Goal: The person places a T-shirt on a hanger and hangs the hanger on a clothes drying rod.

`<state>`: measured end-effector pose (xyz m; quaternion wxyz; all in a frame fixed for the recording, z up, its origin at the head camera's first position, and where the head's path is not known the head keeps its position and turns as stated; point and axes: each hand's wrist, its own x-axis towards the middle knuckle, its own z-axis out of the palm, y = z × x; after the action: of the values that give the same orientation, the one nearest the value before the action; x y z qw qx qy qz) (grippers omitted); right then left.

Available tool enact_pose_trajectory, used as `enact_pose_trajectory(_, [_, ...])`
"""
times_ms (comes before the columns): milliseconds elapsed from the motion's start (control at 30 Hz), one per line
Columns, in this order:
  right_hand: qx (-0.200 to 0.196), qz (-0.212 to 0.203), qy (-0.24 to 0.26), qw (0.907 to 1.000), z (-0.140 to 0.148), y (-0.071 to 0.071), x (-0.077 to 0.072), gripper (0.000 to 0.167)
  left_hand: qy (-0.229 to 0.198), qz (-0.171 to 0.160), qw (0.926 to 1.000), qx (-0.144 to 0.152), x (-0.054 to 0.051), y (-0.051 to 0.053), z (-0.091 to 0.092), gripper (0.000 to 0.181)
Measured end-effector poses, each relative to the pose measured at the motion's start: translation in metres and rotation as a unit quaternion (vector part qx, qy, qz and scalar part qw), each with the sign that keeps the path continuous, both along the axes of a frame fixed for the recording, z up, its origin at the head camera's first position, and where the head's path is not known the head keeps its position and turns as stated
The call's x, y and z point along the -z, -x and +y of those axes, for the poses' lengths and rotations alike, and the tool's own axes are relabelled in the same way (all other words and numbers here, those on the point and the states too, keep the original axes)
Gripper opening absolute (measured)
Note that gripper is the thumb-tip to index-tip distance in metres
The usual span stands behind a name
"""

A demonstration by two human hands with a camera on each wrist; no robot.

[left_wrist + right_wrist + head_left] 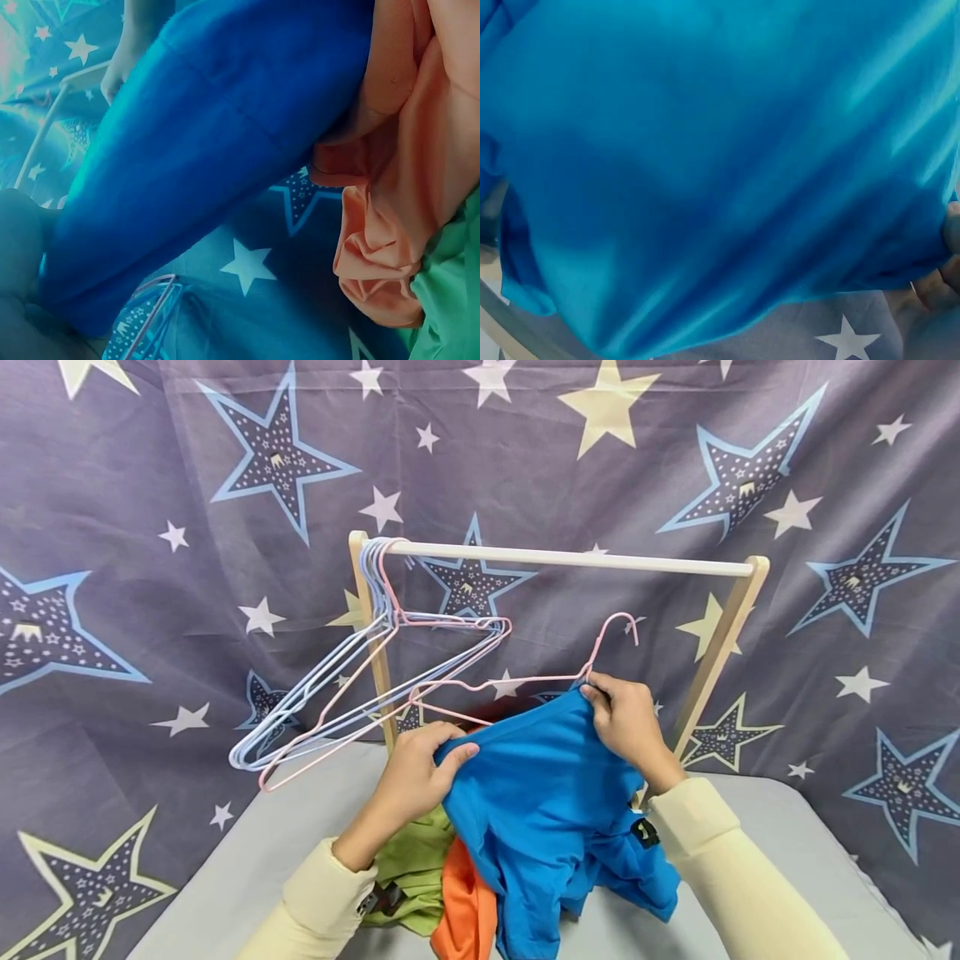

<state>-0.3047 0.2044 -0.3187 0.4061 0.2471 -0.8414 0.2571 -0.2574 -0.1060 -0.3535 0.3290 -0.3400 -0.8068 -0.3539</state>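
Star-printed cloth (pixel 525 485) backs a pale bench (pixel 787 827) with a clothes rack (pixel 570 558) bearing blue and pink hangers (pixel 238 758). Before it, the left hand (pixel 412 768) and right hand (pixel 626 714) pinch a raised blue garment (pixel 540 793) along its upper edge, partly hiding a loose pink hanger (pixel 525 679). Orange (pixel 465 906) and green garments (pixel 416 868) show beside it.

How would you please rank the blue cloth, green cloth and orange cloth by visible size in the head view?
1. Blue cloth, clearly largest.
2. Green cloth and orange cloth, both partly covered, too alike to rank.
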Motion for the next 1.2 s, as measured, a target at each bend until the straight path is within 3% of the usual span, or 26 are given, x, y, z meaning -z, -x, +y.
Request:
enact_pose_trajectory(333, [-0.034,-0.093,0.011,0.995,0.015,-0.008,-0.006,0.009,0.0,0.053,0.9986,0.005,-0.007,0.0,-0.012,0.006])
enact_pose_trajectory(567, [-0.101,-0.125,-0.028,0.9866,0.03,-0.007,-0.005,0.02,-0.023,0.101,0.9945,0.011,-0.013,0.001,-0.018,0.005])
enact_pose_trajectory(867, [-0.169,-0.185,-0.073,0.9653,0.051,-0.012,-0.005,0.03,-0.034,0.087,0.9956,0.009,-0.015,0.005,-0.025,0.005])
enact_pose_trajectory(1200, [-0.205,-0.125,-0.168,0.9562,0.068,-0.017,-0.015,0.03,-0.052,0.108,0.9924,0.031,-0.022,0.002,-0.022,0.006])
